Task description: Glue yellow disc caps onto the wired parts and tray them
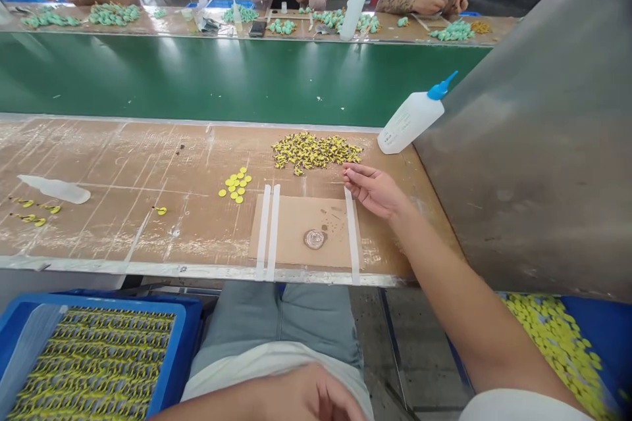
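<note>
My right hand (pixel 372 191) rests at the front of a heap of small yellow-and-black pieces (pixel 316 152), with its fingertips almost touching the heap and nothing visible in them. To the left lies a small cluster of flat yellow discs (pixel 236 184). A cardboard sheet (pixel 301 231) is taped to the brown tabletop (pixel 148 164), and a round pool of glue (pixel 315 239) sits on it. A white glue bottle with a blue nozzle (pixel 412 120) lies beyond my hand. My left hand (pixel 306 398) hangs blurred over my lap, its fingers loosely curled.
A blue tray (pixel 99 302) of yellow-and-black pieces sits at lower left, and a blue bin of yellow discs (pixel 557 348) at lower right. A metal panel (pixel 523 145) rises on the right. Beyond a green conveyor belt (pixel 197 79), several people work at another table.
</note>
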The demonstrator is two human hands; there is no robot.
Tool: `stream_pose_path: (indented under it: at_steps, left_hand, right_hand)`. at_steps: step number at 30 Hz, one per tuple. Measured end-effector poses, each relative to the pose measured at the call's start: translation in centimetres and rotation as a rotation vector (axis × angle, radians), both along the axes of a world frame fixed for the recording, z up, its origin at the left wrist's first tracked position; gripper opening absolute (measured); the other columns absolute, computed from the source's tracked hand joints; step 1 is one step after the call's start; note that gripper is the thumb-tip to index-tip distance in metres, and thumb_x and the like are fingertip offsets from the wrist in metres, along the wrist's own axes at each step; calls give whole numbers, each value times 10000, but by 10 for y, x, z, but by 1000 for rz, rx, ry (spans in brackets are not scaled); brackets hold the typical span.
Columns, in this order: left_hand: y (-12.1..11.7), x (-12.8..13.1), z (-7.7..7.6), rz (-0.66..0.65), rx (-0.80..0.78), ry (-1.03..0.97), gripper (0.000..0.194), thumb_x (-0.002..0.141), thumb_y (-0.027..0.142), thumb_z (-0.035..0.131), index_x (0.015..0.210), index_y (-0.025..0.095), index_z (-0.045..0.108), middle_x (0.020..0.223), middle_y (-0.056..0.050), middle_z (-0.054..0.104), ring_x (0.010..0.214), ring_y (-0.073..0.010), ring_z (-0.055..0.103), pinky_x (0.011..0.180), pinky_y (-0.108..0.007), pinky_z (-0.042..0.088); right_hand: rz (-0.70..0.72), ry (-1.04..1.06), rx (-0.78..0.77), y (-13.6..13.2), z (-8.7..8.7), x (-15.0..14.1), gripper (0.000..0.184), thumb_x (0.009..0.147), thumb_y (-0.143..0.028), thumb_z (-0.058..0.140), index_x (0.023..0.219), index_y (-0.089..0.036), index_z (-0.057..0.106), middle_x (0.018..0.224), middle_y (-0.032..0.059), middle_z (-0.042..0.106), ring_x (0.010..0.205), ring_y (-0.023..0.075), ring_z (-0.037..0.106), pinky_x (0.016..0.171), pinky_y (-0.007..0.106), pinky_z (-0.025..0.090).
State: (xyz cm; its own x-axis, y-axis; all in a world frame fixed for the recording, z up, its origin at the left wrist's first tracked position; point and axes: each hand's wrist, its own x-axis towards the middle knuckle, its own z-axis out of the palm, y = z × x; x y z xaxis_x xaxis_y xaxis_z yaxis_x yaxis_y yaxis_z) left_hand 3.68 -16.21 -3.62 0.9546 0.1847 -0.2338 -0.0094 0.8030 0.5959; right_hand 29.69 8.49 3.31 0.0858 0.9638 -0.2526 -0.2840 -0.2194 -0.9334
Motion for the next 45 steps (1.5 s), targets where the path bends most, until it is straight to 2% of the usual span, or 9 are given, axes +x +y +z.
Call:
stream_pose_path:
  at_steps: [4, 8, 14, 24, 31, 36, 38, 41, 45]
  left_hand:
    - [38, 0, 43, 432, -287, 82, 312, 642, 340, 929, 828, 141, 777, 799, -76, 739, 632, -124, 691, 579, -192, 507]
    - [66, -6, 56, 620, -389, 75, 213, 720, 239, 891, 879, 146, 784, 876, -68, 760, 674, -82, 709, 657, -153, 543]
    - [74, -17, 61, 685, -361, 86, 174, 765, 225, 861, 898, 137, 790, 920, -86, 765, 727, -89, 720, 666, -135, 553]
    - [87, -25, 63, 778, -290, 135, 139, 732, 208, 880, 835, 163, 797, 933, -77, 769, 705, -95, 716, 657, -146, 573]
    - [113, -36, 58, 982, -139, 167, 236, 679, 171, 907, 892, 202, 809, 972, -57, 782, 725, -84, 716, 702, -131, 584]
    - [132, -41, 54, 1099, -67, 159, 241, 704, 215, 894, 928, 218, 807, 957, -49, 776, 718, -76, 703, 694, -128, 585]
    - [134, -41, 55, 1127, -55, 159, 249, 708, 214, 892, 942, 216, 806, 960, -50, 777, 728, -73, 702, 708, -124, 583]
    - [126, -34, 63, 1094, -42, 152, 226, 727, 208, 880, 942, 214, 810, 953, -50, 783, 720, -77, 712, 706, -130, 584]
    - [97, -10, 79, 787, -40, 5, 174, 758, 219, 859, 926, 198, 819, 908, -71, 780, 688, -123, 731, 656, -201, 602]
  right_hand:
    - [0, -119, 5, -6, -3, -4, 442, 549, -349, 982, 906, -187, 777, 842, 31, 731, 774, 156, 699, 773, 254, 618]
    - [-51, -272, 44, -10, -4, -11, 389, 543, -351, 970, 838, -174, 788, 838, 57, 742, 781, 192, 684, 715, 274, 588]
    - [-184, -312, 105, -23, -3, -18, 366, 573, -394, 937, 837, -194, 780, 745, 21, 713, 690, 176, 645, 649, 285, 558]
    - [-157, -82, 41, -53, 2, -27, 489, 551, -477, 952, 881, -214, 705, 850, 27, 729, 795, 200, 733, 710, 284, 636]
    - [-128, -62, 30, -65, 2, -36, 454, 568, -446, 955, 908, -222, 755, 876, 35, 751, 784, 178, 726, 600, 212, 585]
    - [-156, -123, 54, -68, -4, -39, 440, 582, -453, 952, 892, -214, 751, 908, 51, 759, 645, 139, 675, 444, 186, 493]
    - [-165, -148, 61, -66, -5, -36, 445, 577, -463, 955, 876, -211, 744, 939, 57, 758, 684, 156, 700, 500, 204, 550]
    - [-167, -199, 78, -60, -5, -31, 447, 584, -492, 954, 855, -201, 748, 927, 67, 756, 845, 217, 738, 750, 297, 640]
    - [-164, -297, 102, -55, -7, -25, 387, 644, -491, 930, 831, -195, 766, 851, 68, 755, 834, 235, 739, 846, 360, 635]
